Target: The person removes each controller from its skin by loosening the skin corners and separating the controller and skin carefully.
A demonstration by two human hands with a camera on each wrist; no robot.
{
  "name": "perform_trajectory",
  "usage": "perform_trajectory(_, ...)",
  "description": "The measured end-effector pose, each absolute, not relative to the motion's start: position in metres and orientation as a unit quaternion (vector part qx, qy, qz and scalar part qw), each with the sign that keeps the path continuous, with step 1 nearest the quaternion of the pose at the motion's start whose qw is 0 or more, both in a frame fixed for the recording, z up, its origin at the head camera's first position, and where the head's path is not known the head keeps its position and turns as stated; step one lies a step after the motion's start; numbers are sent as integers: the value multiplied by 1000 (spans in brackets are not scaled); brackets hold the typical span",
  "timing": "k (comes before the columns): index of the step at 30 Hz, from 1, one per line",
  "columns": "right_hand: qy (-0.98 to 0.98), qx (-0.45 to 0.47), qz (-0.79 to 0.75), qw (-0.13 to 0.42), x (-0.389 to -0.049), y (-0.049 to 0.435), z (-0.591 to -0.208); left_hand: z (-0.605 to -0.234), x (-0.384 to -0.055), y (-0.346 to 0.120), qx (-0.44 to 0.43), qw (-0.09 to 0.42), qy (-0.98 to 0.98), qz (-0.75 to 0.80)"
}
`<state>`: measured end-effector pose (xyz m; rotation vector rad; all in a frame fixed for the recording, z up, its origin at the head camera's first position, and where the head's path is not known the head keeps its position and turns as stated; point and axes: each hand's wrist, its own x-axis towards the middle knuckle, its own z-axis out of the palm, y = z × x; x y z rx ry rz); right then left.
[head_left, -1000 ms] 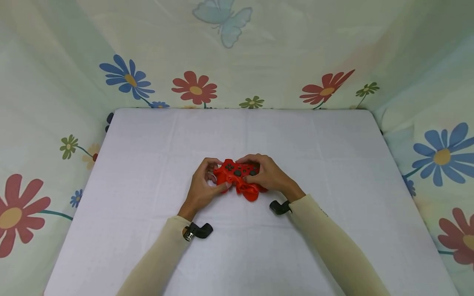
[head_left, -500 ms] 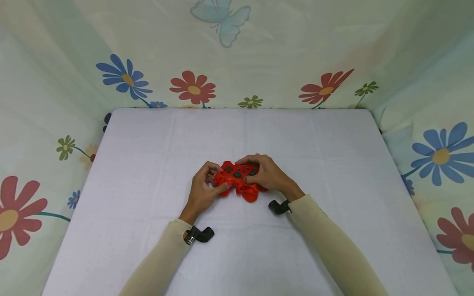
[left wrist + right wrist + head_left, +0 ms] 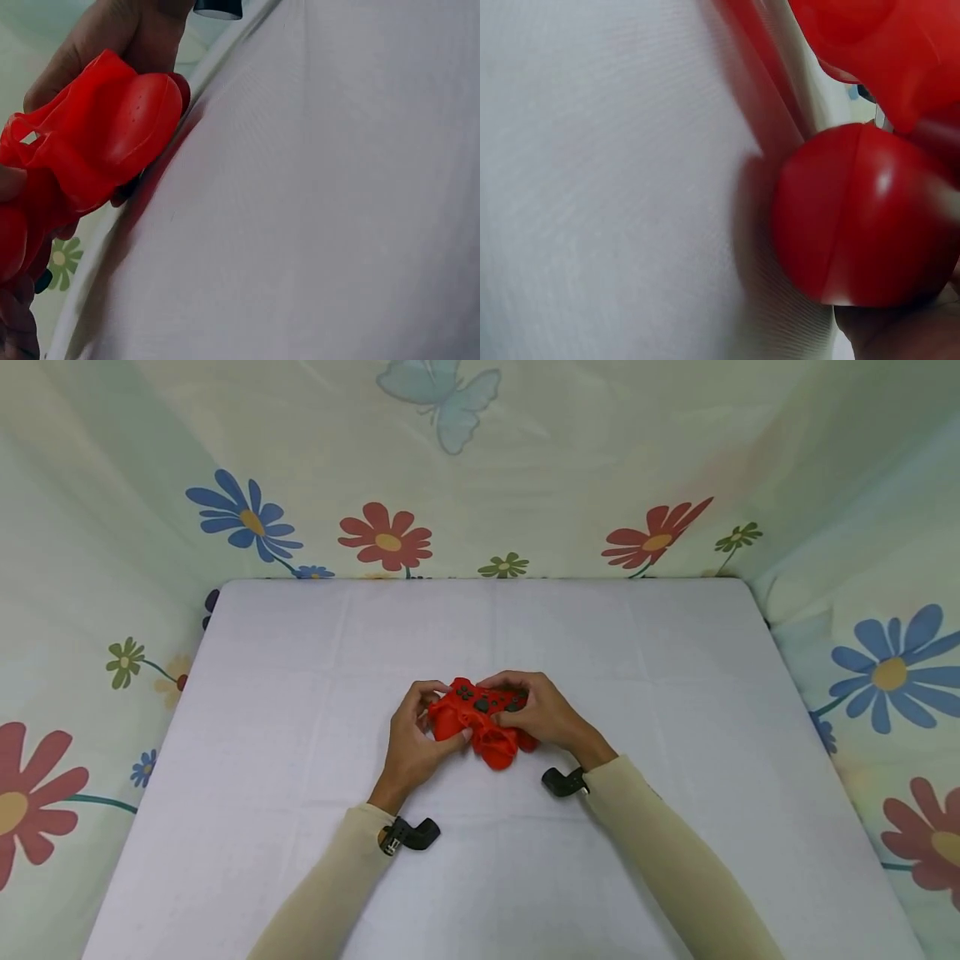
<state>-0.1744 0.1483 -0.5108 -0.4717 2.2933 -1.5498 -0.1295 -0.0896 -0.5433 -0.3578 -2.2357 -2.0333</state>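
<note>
A red game controller (image 3: 480, 696) with dark buttons is held just above the white table. A soft red silicone cover (image 3: 497, 752) is partly on it, stretched around its left side and hanging loose in front. My left hand (image 3: 411, 742) grips the left end, thumb pressing the cover near its front edge. My right hand (image 3: 551, 718) holds the controller's right end, thumb on top and fingers at the far edge. In the left wrist view the cover (image 3: 139, 124) bulges and folds. A bare, smooth controller handle (image 3: 862, 217) fills the right wrist view's right side.
A white cloth (image 3: 645, 635) covers the table. Flower-patterned curtains (image 3: 525, 468) hang behind and at both sides. Black wrist cameras (image 3: 416, 835) sit at both cuffs.
The cover's loose front flap has shifted left, and its left part looks smoother and less bunched. My left hand dipped slightly toward me, then rose again. The right hand has barely moved.
</note>
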Motion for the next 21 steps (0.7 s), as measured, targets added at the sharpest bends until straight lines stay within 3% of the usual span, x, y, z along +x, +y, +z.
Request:
perform_trajectory(11, 801, -171, -552, 156, -173, 147, -512, -544, -127, -86, -109, 91, -733, -665)
perform_trajectory(21, 799, -145, -565, 150, -172, 147, -514, -549, -130, -84, -84, 91, -740, -662)
